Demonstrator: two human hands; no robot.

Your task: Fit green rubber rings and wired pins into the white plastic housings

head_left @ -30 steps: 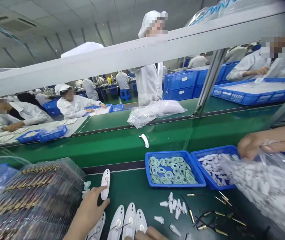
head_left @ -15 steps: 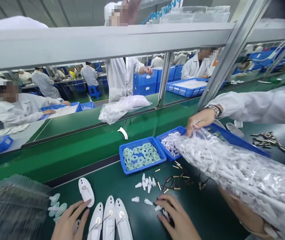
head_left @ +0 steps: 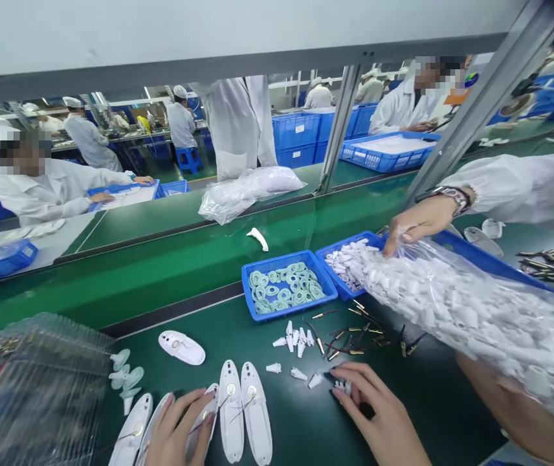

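My left hand [head_left: 177, 427] grips one white oval plastic shell [head_left: 204, 414] by its edges, thumb and fingers on either side. That shell lies in a row with other white shells [head_left: 231, 414], which have gold discs and thin wires. Another shell [head_left: 182, 347] lies apart, above the row. At the right, my right hand [head_left: 374, 411] is closed with fingertips around a few small white tapered plastic parts [head_left: 343, 387], on the green table. More loose tapered parts [head_left: 296, 340] lie just beyond it, beside wired metal connectors [head_left: 354, 336].
A co-worker's hands [head_left: 422, 223] hold a big clear bag of white parts [head_left: 471, 310] at the right, over a blue bin [head_left: 349, 259]. A blue tray [head_left: 289, 310] holds pale green rings. Clear plastic trays [head_left: 39, 388] are stacked at left, and a metal post [head_left: 340, 129] stands beyond.
My left hand has moved off the separate shell onto one in the row; the separate shell has turned sideways. My right fingers have closed more around the small parts. The view has tilted down.
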